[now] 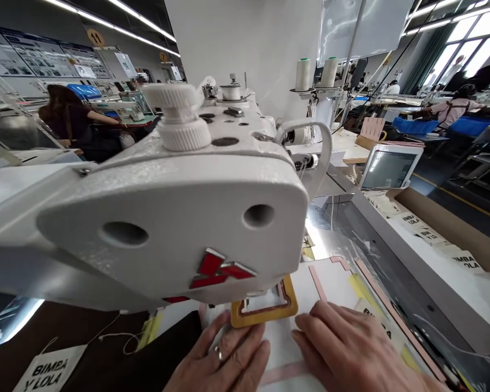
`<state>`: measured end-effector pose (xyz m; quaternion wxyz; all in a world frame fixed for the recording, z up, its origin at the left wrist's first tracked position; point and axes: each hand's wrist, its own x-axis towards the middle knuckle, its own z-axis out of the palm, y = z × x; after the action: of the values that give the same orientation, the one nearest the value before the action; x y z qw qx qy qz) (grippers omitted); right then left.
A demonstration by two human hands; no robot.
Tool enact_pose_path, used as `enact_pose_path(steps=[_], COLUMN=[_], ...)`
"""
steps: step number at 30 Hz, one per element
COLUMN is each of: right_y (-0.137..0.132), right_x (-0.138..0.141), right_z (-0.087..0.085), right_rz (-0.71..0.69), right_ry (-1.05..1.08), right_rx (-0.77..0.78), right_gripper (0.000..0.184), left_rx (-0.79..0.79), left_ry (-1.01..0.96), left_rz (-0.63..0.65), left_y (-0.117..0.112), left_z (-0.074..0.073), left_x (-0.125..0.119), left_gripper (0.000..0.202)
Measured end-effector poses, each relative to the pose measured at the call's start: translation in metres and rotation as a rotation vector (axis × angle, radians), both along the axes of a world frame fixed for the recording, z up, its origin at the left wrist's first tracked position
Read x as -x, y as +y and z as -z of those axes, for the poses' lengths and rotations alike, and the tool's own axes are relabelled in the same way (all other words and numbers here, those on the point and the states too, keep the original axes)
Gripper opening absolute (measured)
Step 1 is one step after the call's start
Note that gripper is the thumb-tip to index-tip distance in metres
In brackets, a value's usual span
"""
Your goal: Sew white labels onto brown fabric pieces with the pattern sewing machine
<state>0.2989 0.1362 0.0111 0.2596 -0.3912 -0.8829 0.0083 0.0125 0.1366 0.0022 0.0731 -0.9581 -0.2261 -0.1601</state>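
Observation:
A large white sewing machine head [175,218] with a red emblem fills the middle of the head view. Below it, a yellow-edged clamp frame [265,321] rests on a pale template sheet [283,348] with pink strips. My left hand [228,354], wearing a ring, lies with fingers stretched out on the sheet, fingertips at the frame's lower left edge. To the right of the frame, my right hand [343,343] rests on the sheet, thumb and bent fingers closed together; whatever is between them is hidden. A printed cloth label [371,313] shows partly behind that hand. The needle area is hidden.
At the right, a long box [453,223] holds several printed labels. Another label [51,370] lies on dark material at lower left. A tablet-like screen [390,166] and thread cones [303,75] stand farther back. Other people sit at machines on both sides.

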Motion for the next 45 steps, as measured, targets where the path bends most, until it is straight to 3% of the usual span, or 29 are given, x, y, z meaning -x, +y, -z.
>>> enact_pose_path(steps=[2, 5, 10, 15, 24, 34, 39, 45], right_y=[-0.006, -0.010, -0.008, -0.005, -0.007, -0.008, -0.012, -0.010], right_x=[0.002, 0.005, 0.007, 0.001, -0.005, -0.007, -0.008, -0.009], right_z=[-0.001, 0.000, 0.003, 0.001, 0.000, 0.004, 0.000, -0.003], right_rz=[-0.047, -0.125, -0.105, -0.109, -0.081, -0.050, -0.051, -0.104], right_ry=[0.028, 0.001, -0.094, -0.093, -0.133, -0.142, -0.152, -0.226], right_rx=[-0.091, -0.165, -0.130, -0.085, -0.101, -0.099, -0.138, -0.116], right_gripper=[0.012, 0.027, 0.049, 0.061, 0.069, 0.083, 0.077, 0.069], left_rx=[-0.011, -0.048, -0.200, -0.192, -0.194, -0.067, -0.075, -0.128], left_ry=[0.008, 0.028, 0.130, 0.122, 0.146, 0.020, 0.026, 0.174], left_rz=[-0.040, -0.071, -0.101, -0.110, -0.167, -0.219, -0.235, -0.222], left_y=[0.000, -0.001, -0.007, -0.011, -0.016, -0.022, -0.022, -0.020], left_z=[0.001, 0.000, -0.008, -0.011, -0.014, -0.011, -0.011, -0.011], left_x=[0.000, -0.002, -0.007, -0.007, -0.005, -0.004, -0.006, -0.011], left_gripper=[0.046, 0.052, 0.050, 0.077, 0.083, 0.083, 0.082, 0.094])
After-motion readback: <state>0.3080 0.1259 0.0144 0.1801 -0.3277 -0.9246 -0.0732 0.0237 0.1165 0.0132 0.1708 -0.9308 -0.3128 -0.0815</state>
